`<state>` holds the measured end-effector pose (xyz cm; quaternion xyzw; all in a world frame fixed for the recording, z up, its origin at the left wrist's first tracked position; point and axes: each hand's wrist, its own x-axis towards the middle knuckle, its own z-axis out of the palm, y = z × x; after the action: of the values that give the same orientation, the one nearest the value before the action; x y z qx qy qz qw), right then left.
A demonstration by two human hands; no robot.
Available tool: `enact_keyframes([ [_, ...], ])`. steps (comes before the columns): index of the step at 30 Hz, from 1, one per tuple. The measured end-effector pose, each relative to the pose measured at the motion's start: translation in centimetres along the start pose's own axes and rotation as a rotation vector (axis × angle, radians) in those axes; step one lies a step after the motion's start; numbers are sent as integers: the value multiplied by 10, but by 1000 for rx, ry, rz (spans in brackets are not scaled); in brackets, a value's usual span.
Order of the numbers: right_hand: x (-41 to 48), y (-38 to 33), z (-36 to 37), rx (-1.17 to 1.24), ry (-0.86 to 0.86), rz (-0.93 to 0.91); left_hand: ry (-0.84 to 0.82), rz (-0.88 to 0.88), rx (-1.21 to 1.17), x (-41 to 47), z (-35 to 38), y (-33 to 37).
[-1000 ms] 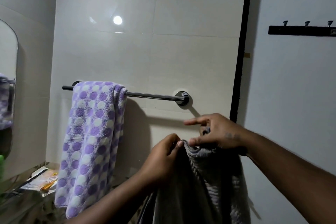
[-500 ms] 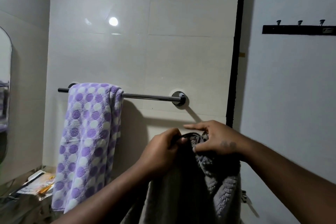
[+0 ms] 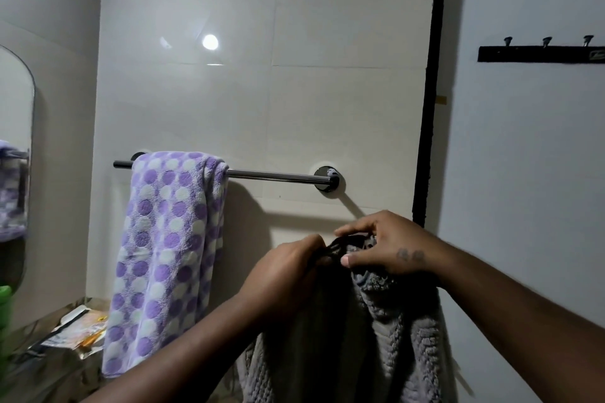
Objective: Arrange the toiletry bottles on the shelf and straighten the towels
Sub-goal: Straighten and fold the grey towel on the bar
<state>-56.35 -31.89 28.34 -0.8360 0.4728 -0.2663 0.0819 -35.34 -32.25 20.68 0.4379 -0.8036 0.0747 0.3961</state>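
A grey ribbed towel hangs down in front of me, held up by its top edge. My left hand pinches that edge from the left, and my right hand grips it from the right, thumb and fingers closed on the cloth. Both hands sit close together, below the right end of a chrome towel rail on the tiled wall. A purple and white dotted towel is draped over the left part of the rail. No toiletry bottles are in view.
A mirror hangs on the left wall. Below it a counter holds packets and papers, with something green at the left edge. A black hook rack is mounted on the right wall, past a dark vertical strip.
My hands have drawn closer together on the grey towel's top edge, bunching it between them. The view has shifted slightly; the dotted towel has not moved.
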Motion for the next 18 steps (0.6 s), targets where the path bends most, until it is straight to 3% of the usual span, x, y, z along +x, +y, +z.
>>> enact_keyframes([
  [3, 5, -8, 7, 37, -87, -70, -7, 65, 36, 5, -4, 9],
  [9, 3, 9, -1, -125, 225, -76, 14, -12, 112, -1, -9, -6],
  [11, 2, 14, -2, -185, 248, -35, 55, -5, 166, -5, -9, -9],
  [15, 3, 3, 5, 51, -71, -80, 107, 10, 91, 0, -10, 0],
  [18, 6, -2, 14, 40, -54, -120, 126, 15, 86, 7, -12, 8],
])
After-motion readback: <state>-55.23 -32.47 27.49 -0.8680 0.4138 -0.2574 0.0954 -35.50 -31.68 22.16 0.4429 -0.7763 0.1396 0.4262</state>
